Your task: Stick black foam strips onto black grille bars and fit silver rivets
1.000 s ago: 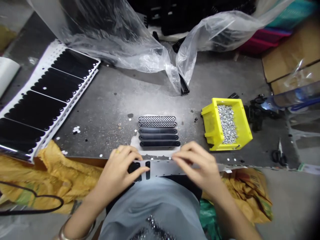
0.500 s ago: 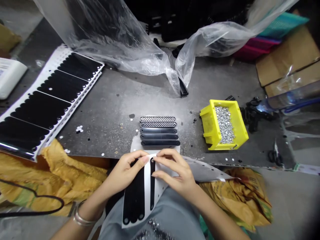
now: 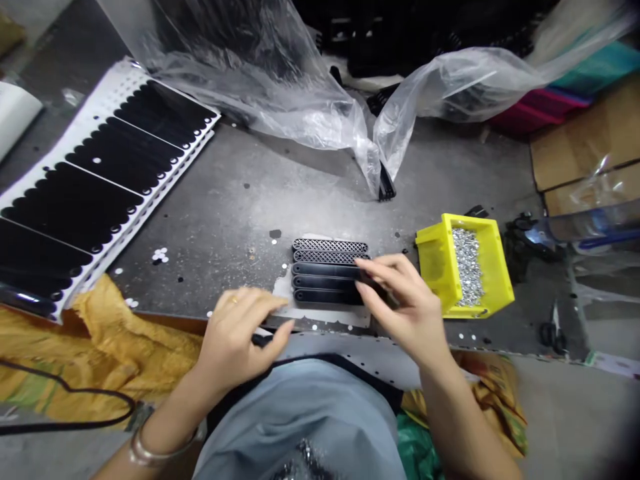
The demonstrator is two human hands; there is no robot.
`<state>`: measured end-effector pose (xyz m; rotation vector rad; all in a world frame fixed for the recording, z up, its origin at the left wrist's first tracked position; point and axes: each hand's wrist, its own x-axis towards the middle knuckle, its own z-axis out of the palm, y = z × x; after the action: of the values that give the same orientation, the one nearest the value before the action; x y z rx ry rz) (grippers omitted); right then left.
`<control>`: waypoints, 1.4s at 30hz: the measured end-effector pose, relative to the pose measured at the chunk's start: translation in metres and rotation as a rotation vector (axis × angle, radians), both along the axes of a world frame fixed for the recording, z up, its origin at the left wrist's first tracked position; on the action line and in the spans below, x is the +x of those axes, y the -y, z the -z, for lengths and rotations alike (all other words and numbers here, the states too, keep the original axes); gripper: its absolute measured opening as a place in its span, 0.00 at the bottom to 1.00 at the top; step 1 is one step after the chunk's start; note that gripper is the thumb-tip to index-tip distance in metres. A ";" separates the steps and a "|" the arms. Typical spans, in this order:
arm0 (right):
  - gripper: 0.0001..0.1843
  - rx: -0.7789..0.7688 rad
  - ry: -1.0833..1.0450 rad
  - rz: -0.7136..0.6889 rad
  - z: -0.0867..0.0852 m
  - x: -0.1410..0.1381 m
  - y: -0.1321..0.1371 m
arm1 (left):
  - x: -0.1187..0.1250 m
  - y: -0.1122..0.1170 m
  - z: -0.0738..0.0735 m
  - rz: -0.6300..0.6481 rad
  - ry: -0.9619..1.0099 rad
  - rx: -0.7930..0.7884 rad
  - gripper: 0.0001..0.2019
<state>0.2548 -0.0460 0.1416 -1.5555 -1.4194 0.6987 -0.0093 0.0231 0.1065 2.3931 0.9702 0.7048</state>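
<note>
Several long black bars [image 3: 327,271] lie side by side on a white sheet [image 3: 285,293] at the near middle of the grey table [image 3: 240,200]; the two farthest have a mesh pattern. My right hand [image 3: 405,307] reaches over their right ends, fingers pinched on a thin black strip. My left hand [image 3: 240,337] rests at the table's near edge, fingers curled on a white backing sheet [image 3: 380,350] that lies across my lap.
A yellow bin [image 3: 440,267] of small silver screws stands right of the bars. White sheets of black strips [image 3: 90,187] lie at the left. Clear plastic bags [image 3: 300,100] spread along the back. Cardboard boxes [image 3: 585,140], scissors [image 3: 550,330] and yellow cloth [image 3: 110,340] are around.
The backing sheet that stood up between both hands has dropped flat onto my lap. My right hand moved up to the bars' right ends; my left hand shifted left and down.
</note>
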 end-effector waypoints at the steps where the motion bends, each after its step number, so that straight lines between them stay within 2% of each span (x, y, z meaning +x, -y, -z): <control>1: 0.19 0.043 0.173 -0.022 0.003 -0.003 -0.014 | 0.005 -0.007 -0.003 -0.071 0.022 -0.022 0.04; 3: 0.18 0.119 0.368 -0.114 0.011 -0.012 -0.038 | 0.017 -0.024 -0.004 -0.197 0.062 -0.111 0.05; 5: 0.11 0.164 0.417 -0.196 0.019 -0.019 -0.055 | 0.027 -0.039 -0.002 -0.254 0.087 -0.221 0.07; 7: 0.06 0.189 0.412 -0.239 0.025 -0.022 -0.065 | 0.034 -0.050 0.004 -0.257 0.113 -0.310 0.08; 11: 0.06 0.188 0.393 -0.259 0.030 -0.022 -0.071 | 0.039 -0.057 0.011 -0.249 0.153 -0.401 0.08; 15: 0.07 0.180 0.417 -0.285 0.029 -0.022 -0.074 | 0.044 -0.061 0.010 -0.260 0.142 -0.441 0.07; 18: 0.10 0.169 0.443 -0.310 0.022 -0.014 -0.068 | 0.046 -0.063 0.010 -0.264 0.111 -0.439 0.08; 20: 0.11 0.103 0.434 -0.256 0.015 -0.003 -0.059 | 0.046 -0.064 0.009 -0.254 0.091 -0.434 0.09; 23: 0.09 -0.032 0.304 -0.124 0.010 0.018 -0.043 | 0.044 -0.063 0.010 -0.239 0.082 -0.428 0.10; 26: 0.07 -0.049 0.191 -0.058 0.016 0.030 -0.035 | 0.043 -0.063 0.010 -0.246 0.082 -0.422 0.11; 32: 0.07 0.016 0.217 -0.105 0.030 0.036 -0.041 | 0.048 -0.067 0.009 -0.247 0.052 -0.407 0.11; 35: 0.12 0.134 0.353 0.024 0.023 0.034 -0.027 | 0.031 -0.057 0.004 -0.230 0.020 -0.365 0.09; 37: 0.17 0.169 0.362 0.088 0.014 0.024 -0.007 | 0.010 -0.041 -0.002 -0.127 -0.044 -0.336 0.09; 39: 0.17 0.134 0.264 0.011 0.009 0.004 0.016 | -0.011 -0.021 -0.009 0.026 -0.135 -0.328 0.10; 41: 0.16 0.074 0.146 -0.175 0.010 -0.024 0.033 | -0.024 -0.002 -0.014 0.095 -0.155 -0.348 0.08; 42: 0.16 0.064 0.121 -0.251 0.014 -0.040 0.038 | -0.025 0.006 -0.016 0.095 -0.129 -0.378 0.10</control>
<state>0.2149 -0.0836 0.1276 -1.4035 -1.7310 0.7087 -0.0345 0.0174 0.1227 2.1508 0.9378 0.3021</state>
